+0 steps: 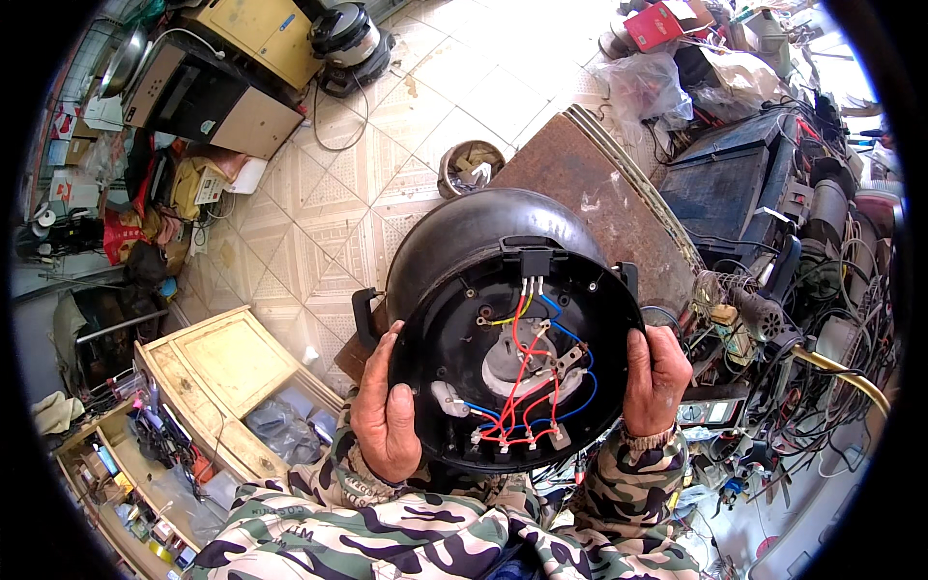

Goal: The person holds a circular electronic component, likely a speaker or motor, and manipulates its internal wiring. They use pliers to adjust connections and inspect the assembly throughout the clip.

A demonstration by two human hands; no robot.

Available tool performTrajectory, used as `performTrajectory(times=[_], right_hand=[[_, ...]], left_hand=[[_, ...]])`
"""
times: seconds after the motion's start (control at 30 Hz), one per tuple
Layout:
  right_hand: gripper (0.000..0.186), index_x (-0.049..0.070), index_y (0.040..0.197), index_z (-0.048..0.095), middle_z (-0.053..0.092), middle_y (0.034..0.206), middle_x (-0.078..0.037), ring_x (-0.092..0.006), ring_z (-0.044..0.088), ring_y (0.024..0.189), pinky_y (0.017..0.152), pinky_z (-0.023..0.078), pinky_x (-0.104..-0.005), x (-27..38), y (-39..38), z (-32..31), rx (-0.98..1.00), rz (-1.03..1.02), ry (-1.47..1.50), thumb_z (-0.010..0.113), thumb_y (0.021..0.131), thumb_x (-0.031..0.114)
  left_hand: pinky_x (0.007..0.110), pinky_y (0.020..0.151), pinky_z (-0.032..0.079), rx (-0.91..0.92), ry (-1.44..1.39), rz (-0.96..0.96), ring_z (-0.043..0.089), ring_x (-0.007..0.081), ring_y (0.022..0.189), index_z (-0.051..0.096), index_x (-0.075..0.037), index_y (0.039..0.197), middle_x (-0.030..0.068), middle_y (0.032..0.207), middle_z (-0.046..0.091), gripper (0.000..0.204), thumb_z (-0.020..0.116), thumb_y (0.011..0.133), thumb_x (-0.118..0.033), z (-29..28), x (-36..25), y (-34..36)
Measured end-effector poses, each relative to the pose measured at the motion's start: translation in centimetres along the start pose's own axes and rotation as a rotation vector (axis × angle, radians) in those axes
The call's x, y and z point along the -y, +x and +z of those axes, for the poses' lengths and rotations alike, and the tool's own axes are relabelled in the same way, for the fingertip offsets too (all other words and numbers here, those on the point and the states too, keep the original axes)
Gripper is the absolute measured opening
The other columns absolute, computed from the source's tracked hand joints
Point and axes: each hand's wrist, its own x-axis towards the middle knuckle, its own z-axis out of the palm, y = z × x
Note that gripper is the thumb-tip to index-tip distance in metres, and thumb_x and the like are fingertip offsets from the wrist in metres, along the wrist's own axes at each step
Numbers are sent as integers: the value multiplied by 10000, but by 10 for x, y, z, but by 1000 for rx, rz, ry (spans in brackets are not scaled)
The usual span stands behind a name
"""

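Between my two hands the round black base (449, 338) of an electric cooker is held tilted, its open inside facing me. My left hand (385, 420) grips its left rim, and my right hand (657, 380) clasps the right rim with the thumb on the edge. Red wires (515, 411) and a blue wire (592, 391) run inside to metal terminals along the lower part. A black power socket (535, 263) sits at the top edge, and a round grey metal disc (505, 362) shows in the middle. Behind the base stands a large dark metal pot (464, 217) with side handles.
Beneath the pot is a rusty brown board (580, 174). A bin (471, 166) stands on the tiled floor beyond. Tools, cables and a multimeter (710, 413) crowd the right. At left are a wooden cabinet (227, 372) with an open drawer and a pressure cooker (345, 43).
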Motion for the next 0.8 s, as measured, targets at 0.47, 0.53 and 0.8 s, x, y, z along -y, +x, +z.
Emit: performTrajectory(times=[0.47, 0.53, 0.8], right_hand=[[97, -38, 1052, 693, 589, 825, -131, -257, 577, 717, 672, 474, -348, -5, 1, 4, 7, -53, 7, 680, 1029, 55], [91, -38, 1050, 690, 589, 827, -133, -260, 579, 719, 674, 475, -348, -4, 3, 4, 8, -65, -7, 673, 1031, 49], [63, -40, 1037, 675, 597, 835, -168, -338, 597, 729, 686, 485, -375, -1, 5, 1, 36, -107, -56, 661, 1013, 17]], left_hand=[[442, 1240, 361, 6, 41, 81, 536, 367, 1455, 468, 93, 1552, 287, 1552, 550, 536, 480, 1071, -143, -3, -5, 0], [442, 1239, 362, 14, 35, 69, 538, 367, 1453, 471, 93, 1550, 286, 1550, 552, 533, 480, 1073, -146, -4, -4, 0], [438, 1241, 360, 31, 33, 47, 531, 367, 1460, 454, 95, 1562, 287, 1555, 546, 541, 474, 1078, -145, -7, 0, -2]])
